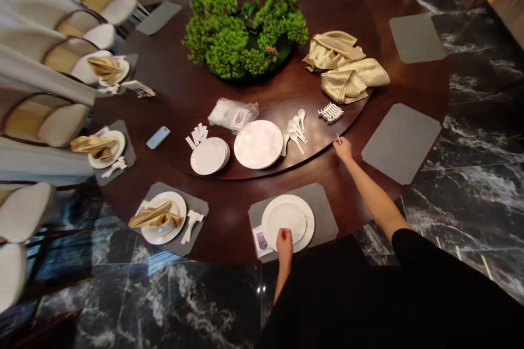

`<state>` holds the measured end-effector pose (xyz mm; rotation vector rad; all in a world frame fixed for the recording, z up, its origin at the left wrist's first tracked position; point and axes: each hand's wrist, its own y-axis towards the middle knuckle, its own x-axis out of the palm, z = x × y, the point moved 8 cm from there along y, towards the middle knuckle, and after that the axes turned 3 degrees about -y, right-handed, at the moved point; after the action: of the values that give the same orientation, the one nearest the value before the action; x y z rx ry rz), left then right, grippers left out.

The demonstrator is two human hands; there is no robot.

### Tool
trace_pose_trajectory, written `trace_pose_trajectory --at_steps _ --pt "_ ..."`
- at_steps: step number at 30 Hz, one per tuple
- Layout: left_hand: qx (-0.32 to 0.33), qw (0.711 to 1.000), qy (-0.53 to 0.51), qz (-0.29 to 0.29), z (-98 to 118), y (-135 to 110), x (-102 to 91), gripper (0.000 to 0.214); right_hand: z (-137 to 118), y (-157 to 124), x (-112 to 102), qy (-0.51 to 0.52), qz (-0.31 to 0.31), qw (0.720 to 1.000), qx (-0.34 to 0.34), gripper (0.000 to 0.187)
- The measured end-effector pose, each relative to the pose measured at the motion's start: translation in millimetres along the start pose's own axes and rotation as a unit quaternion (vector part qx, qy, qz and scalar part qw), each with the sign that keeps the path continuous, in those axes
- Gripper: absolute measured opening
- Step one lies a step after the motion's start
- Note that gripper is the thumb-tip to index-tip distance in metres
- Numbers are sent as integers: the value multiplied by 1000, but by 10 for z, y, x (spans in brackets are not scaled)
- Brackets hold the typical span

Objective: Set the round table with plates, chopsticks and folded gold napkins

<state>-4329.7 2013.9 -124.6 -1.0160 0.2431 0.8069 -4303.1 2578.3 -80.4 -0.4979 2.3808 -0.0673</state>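
Note:
My right hand [343,148] is reached out over the table, pinching a small white chopstick rest [338,139]. Just beyond it, a row of similar white chopstick rests [331,113] sits on the turntable. My left hand [284,242] is closed above the near edge of a small white plate [286,221]; whatever its fingers may hold is hidden. That plate lies on a larger white plate [310,229], on a grey placemat [325,210]. A white packet with a printed label [262,240] lies left of the plates.
White spoons [295,132], stacked large plates [257,144], smaller plates [208,156] and gold napkins [347,68] rest on the turntable near a green plant [245,35]. A set place with a folded napkin [158,215] is to the left, with a phone [158,137] beyond.

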Motion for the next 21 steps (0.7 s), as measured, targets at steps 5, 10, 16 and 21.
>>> trace_pose_trajectory --at_steps 5,10,16,21 --pt "-36 992 -110 -42 -218 -562 667 46 -677 1184 304 -194 -33 975 -103 38" --pt "-51 986 -158 16 -90 -547 773 42 -786 1489 692 -296 -104 941 -124 34" --pt "12 996 -88 23 988 291 791 28 -578 1490 628 -251 -50 961 -109 48" --pt "98 990 -19 101 2575 1493 613 21 -485 1432 593 -270 -63 953 -124 31"
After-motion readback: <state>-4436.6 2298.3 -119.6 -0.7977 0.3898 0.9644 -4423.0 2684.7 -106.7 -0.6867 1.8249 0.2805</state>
